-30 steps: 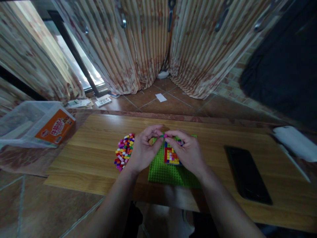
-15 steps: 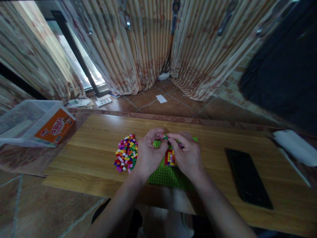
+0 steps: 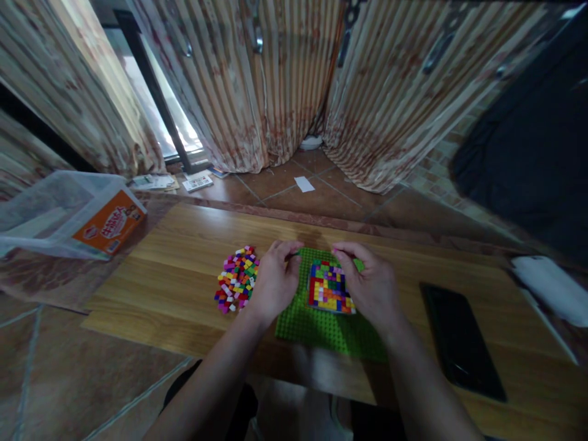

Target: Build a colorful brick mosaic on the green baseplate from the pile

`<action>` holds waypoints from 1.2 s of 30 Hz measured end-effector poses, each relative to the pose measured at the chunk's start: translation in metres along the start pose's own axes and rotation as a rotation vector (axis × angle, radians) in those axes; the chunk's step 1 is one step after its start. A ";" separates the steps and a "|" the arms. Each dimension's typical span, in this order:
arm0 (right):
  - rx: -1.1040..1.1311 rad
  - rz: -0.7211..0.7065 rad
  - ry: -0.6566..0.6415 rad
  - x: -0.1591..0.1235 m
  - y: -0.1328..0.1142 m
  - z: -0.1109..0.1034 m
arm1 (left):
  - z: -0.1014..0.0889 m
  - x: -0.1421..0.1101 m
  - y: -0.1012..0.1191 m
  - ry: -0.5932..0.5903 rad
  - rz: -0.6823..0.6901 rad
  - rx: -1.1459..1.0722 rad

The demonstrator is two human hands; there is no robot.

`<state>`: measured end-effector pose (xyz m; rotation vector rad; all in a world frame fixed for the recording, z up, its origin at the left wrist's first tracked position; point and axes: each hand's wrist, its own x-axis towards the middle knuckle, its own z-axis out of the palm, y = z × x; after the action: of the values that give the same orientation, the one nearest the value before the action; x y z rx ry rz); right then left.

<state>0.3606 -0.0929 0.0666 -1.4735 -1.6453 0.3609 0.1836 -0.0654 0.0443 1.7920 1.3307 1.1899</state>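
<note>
Several small coloured toy bricks form a square mosaic (image 3: 331, 293) on a green studded baseplate (image 3: 316, 331). My left hand (image 3: 275, 282) is over the plate's left edge, its thumb and forefinger closed together; a tiny dark green brick (image 3: 296, 252) seems to sit at their tips. On the other side, my right hand (image 3: 372, 282) hangs over the mosaic's right part and hides some of it. Its thumb and forefinger are pinched, with a pinkish spot at the tips too small to name. Left of my left hand lies a pile of loose bricks (image 3: 236, 278).
A black phone-like slab (image 3: 462, 340) lies on the wooden table (image 3: 160, 294) at the right, near a white object (image 3: 549, 288). A clear plastic bin (image 3: 59, 214) with an orange label stands at the left. Curtains (image 3: 294, 92) hang beyond the table.
My hands, together over the baseplate before, have drawn apart to left and right. More of the mosaic shows between them. The whole view has shifted slightly.
</note>
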 end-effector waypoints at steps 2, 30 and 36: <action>0.007 0.028 -0.049 -0.001 -0.002 0.001 | 0.000 0.000 0.001 -0.016 -0.030 0.015; 0.302 0.288 -0.132 -0.003 0.014 0.026 | -0.003 0.000 0.007 -0.257 -0.089 0.080; 0.291 0.285 -0.151 -0.003 0.012 0.026 | -0.003 -0.002 0.002 -0.209 -0.078 -0.025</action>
<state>0.3490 -0.0846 0.0417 -1.4841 -1.4245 0.8522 0.1818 -0.0681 0.0466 1.7759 1.2477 0.9456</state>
